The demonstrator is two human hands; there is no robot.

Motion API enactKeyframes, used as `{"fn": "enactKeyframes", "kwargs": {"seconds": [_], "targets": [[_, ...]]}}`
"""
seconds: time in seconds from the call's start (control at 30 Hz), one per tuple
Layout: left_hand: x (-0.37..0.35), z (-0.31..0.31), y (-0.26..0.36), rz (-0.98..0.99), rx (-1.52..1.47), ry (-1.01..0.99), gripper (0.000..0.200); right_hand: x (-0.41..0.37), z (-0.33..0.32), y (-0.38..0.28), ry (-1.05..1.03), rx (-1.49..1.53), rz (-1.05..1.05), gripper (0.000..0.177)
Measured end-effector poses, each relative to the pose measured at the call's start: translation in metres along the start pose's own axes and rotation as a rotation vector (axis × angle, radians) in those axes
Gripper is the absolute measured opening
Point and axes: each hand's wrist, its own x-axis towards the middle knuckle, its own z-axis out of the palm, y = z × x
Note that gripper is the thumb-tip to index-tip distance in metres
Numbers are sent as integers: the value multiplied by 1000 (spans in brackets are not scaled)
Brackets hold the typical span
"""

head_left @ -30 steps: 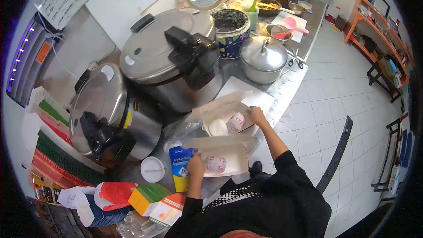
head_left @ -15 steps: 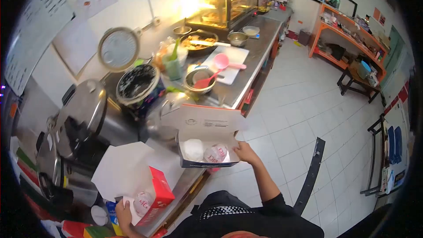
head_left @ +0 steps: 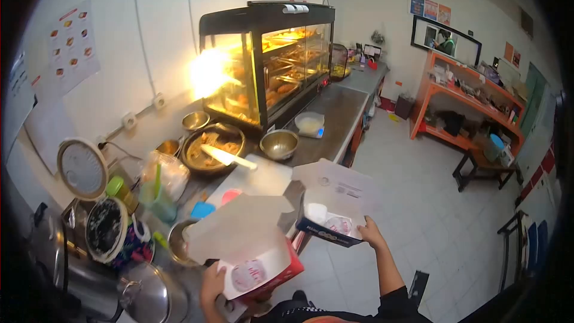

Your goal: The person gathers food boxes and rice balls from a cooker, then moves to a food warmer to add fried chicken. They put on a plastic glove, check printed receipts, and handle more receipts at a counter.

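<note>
Red (head_left: 292, 263) and white, that open box at the bottom centre; the one right of it is dark blue (head_left: 329, 234) outside, pale inside. The shelf (head_left: 421, 104) at upper right is orange, the bucket (head_left: 133, 250) at lower left dark with multicoloured patterning.

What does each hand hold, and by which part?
The left hand holds the red box by its left side; the right hand, the dark blue box by its right end.

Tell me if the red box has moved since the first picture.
Yes, the red box has moved along the counter, closer to the glass display case.
</note>
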Motion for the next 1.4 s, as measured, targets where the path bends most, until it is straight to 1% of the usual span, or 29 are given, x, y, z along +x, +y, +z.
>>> {"fn": "enactKeyframes", "kwargs": {"seconds": [0.03,0.07,0.1,0.13,0.17,0.23,0.33,0.43,0.47,0.5,0.53,0.57,0.63,0.7,0.77,0.8,0.83,0.87,0.9,0.97,1.0,1.03,1.1,1.17,1.2,1.3,1.33,1.37,1.4], "targets": [[35,35,-1,37,-22,40,22,40,-3,28,6,41,46,46],[62,55,44,68,187,30,24,84,-5,58,72,107,32,45],[96,88,41,90,70,26,27,121,-13,63,134,66,34,44],[126,116,59,76,18,-6,29,164,-22,65,195,25,33,42],[161,148,55,272,99,34,30,208,-29,66,256,-14,31,40],[213,197,98,177,68,-3,33,302,-40,78,258,154,70,38],[292,276,134,80,13,-39,37,449,-50,109,333,-58,-114,38],[369,355,154,7,-50,-94,42,580,-51,112,248,171,52,38],[390,376,175,-74,-38,-108,44,616,-44,114,299,137,-3,40],[417,411,164,-65,-36,-104,48,689,-20,184,472,-203,-242,40],[444,441,160,32,-82,-57,52,725,-15,193,438,-111,-205,42],[464,452,189,-145,6,-156,54,760,-8,196,398,-22,-164,44],[510,495,210,-111,-149,-110,51,830,12,211,325,17,54,49],[557,534,234,-248,-380,-135,50,891,28,234,216,69,138,53],[598,565,257,-435,-643,-121,50,943,39,258,75,140,88,57],[614,579,261,-437,-712,-120,50,941,31,237,-17,238,152,56],[628,590,264,-425,-745,-110,49,927,12,202,-131,444,292,55],[639,600,266,-419,-779,-102,48,907,-8,160,-180,597,383,55],[647,606,268,-417,-813,-104,47,896,-19,143,-163,677,417,55],[659,612,273,-407,-866,-114,46,899,4,168,202,739,313,53],[663,612,275,-399,-889,-126,45,892,15,174,403,530,107,52],[665,607,278,-395,-914,-140,44,863,21,153,599,320,-98,51],[667,598,279,-385,-940,-146,43,806,22,99,603,333,-205,45],[663,581,278,-395,-968,-139,42,777,28,69,588,217,-377,40],[657,573,276,-402,-977,-124,41,773,29,47,588,270,-500,33],[631,548,270,-441,-1007,-42,40,803,38,-17,305,534,-488,31],[620,540,267,-451,-1018,-2,39,804,16,-81,77,745,-823,29],[608,533,266,-459,-1032,32,39,797,4,-133,-185,842,-665,30],[594,529,264,-462,-1050,70,39,796,-1,-181,-295,803,-871,36]]}}
